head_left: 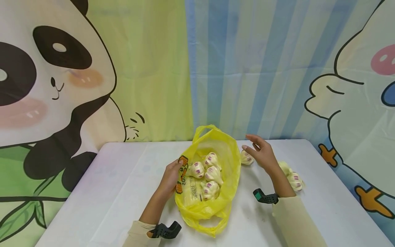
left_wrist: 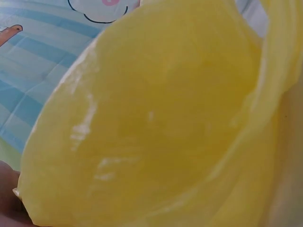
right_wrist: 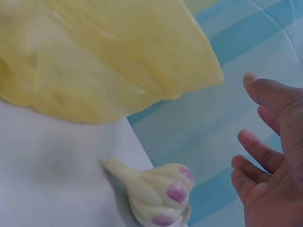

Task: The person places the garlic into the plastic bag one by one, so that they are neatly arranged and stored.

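A yellow plastic bag (head_left: 229,147) lies with its mouth spread toward me, several garlic bulbs (head_left: 213,174) inside. My left hand (head_left: 170,178) grips the bag's left edge beside an orange-and-black print; in the left wrist view the yellow film hides most of that hand. To the right of the bag, my right hand (head_left: 263,153) hovers with fingers apart, holding nothing. Just left of it, a white garlic bulb (head_left: 246,158) with purple patches rests on the table. The right wrist view shows this bulb (right_wrist: 161,194) apart from the fingers.
More garlic, including a purple-patched bulb (head_left: 295,181), lies right of my right forearm, partly hidden by it. A pale panel with small print (head_left: 192,192) shows in the bag's lower left. The white table (head_left: 123,185) ends at a cartoon-printed curtain (head_left: 154,68).
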`<state>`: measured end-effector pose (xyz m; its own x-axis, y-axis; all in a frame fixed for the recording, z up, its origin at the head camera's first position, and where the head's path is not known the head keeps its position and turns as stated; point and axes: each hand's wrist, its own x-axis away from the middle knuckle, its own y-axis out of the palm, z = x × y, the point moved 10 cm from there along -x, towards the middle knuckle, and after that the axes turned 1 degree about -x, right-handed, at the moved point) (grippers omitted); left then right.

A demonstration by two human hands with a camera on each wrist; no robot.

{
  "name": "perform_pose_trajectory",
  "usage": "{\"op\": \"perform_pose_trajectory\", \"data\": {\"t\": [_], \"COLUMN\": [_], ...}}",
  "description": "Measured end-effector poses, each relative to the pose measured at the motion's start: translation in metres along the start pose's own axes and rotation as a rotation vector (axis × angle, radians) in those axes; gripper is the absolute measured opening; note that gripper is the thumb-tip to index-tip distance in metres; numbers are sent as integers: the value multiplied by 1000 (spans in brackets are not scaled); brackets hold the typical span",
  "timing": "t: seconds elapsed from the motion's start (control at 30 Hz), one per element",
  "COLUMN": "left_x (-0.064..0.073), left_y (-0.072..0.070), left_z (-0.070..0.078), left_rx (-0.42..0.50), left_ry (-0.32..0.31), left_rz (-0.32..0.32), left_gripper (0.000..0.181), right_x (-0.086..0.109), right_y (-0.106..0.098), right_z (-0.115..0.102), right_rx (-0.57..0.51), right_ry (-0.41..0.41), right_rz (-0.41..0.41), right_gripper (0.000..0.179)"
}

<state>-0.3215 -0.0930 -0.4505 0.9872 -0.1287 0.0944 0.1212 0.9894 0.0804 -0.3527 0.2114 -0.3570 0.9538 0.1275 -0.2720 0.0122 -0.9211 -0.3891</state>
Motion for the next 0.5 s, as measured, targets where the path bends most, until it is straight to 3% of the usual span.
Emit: {"op": "perform_pose_trajectory", "data": {"t": [0.5], "left_x": [-1], "left_y": [-1], "left_z": [-1], "left_rx": [20], "left_ry": [-10], "left_rz": [5], "left_gripper": [49], "right_x": [4], "right_y": [11], "right_z": [39], "right_rx": [10], "right_ry": [69], "right_rz": [-16], "right_gripper": [58]}}
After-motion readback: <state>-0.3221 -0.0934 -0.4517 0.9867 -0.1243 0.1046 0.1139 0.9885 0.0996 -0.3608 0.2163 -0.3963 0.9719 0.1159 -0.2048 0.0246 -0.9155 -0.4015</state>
